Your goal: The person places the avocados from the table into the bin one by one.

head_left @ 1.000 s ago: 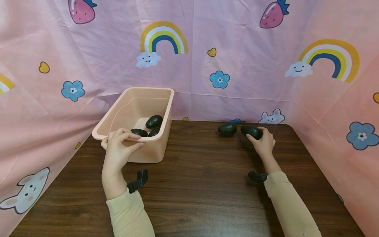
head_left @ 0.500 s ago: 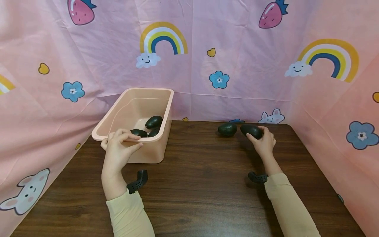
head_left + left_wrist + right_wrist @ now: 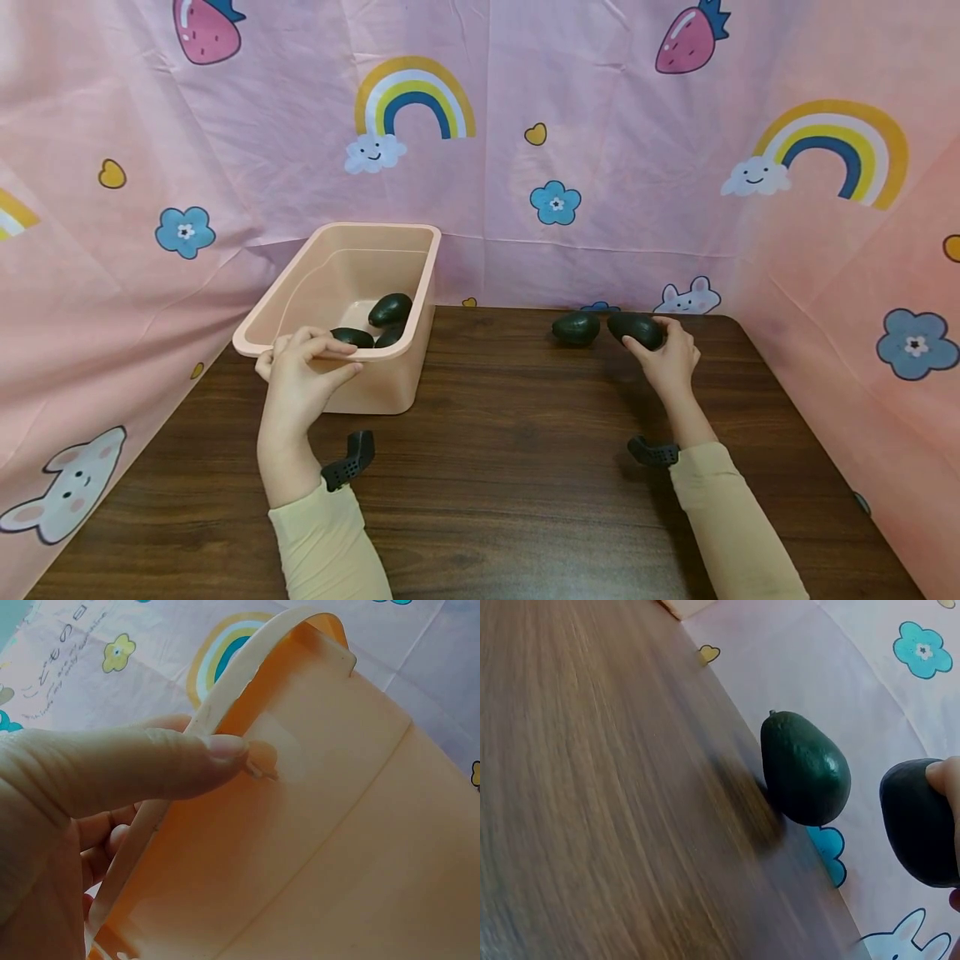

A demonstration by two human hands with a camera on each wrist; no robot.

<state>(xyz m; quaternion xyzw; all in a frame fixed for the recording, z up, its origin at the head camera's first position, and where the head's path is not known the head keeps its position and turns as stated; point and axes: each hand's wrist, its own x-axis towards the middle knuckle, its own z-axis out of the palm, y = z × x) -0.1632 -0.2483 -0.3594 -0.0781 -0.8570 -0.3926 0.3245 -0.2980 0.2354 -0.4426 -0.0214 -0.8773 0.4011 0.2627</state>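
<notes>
My left hand [image 3: 296,379] pinches the near rim of a peach plastic bin [image 3: 429,292], thumb outside and fingers over the edge, as the left wrist view shows too. Several dark green avocados lie in the bin; one avocado [image 3: 390,309] rests toward its right wall, and the rim partly hides others. At the back right of the table, my right hand [image 3: 670,360] grips an avocado [image 3: 633,330] between thumb and fingers. Just left of it a second avocado [image 3: 576,328] lies on the table; the right wrist view shows that avocado [image 3: 806,769] with its stem end up, apart from the held one.
The dark wood table [image 3: 517,467] stretches between both arms. A pink cloth [image 3: 495,167] printed with rainbows and flowers hangs close behind the bin and the avocados, and along both sides. Each wrist wears a black camera mount [image 3: 351,458].
The held avocado has shifted very slightly up and to the left in my right hand. My left hand and the bin stay as they were.
</notes>
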